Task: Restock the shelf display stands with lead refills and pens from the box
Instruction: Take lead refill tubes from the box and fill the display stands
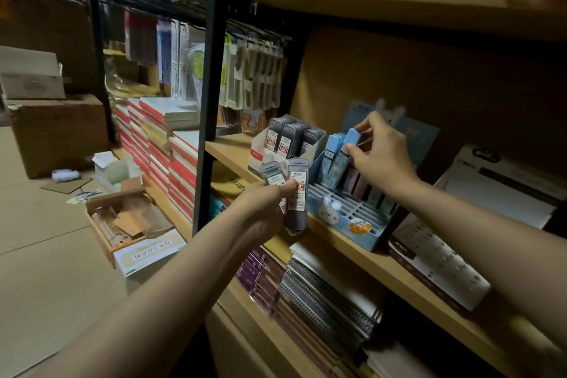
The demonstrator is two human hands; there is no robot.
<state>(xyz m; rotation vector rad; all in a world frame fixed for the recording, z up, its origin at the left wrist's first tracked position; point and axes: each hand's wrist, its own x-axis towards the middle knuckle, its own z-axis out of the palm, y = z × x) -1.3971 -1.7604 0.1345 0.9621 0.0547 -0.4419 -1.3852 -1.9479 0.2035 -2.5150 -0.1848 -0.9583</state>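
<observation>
Two grey translucent lead-refill cases (290,190) sit nearest the camera, gripped upright in the left hand (265,202), thumb across their white labels, held just in front of the wooden shelf edge (362,250). Just beyond them stands the pale-blue cardboard slotted display stand (352,221) with a bunny sticker; most of its front slots are empty, and a few pastel cases stand in the back rows. The right hand (379,153) reaches over the stand, fingertips and thumb pinching a light-blue patterned refill case (345,152), which is tilted and partly in a back slot, beside another of the same kind. To the left and slightly farther is the white cardboard tray (260,156), holding three rows of grey refill cases (291,138), nearly full. Supply box: cannot tell which one it is from this view.

Likely step: seating the blue case. To do it well, line its bottom end up with the slot opening, bring it upright, push straight down until it stops, and let go only once it stands without leaning on its neighbour. Keep the forearm high, off the lower cases. The grey pair probably belongs in the white tray, labels facing forward.
</observation>
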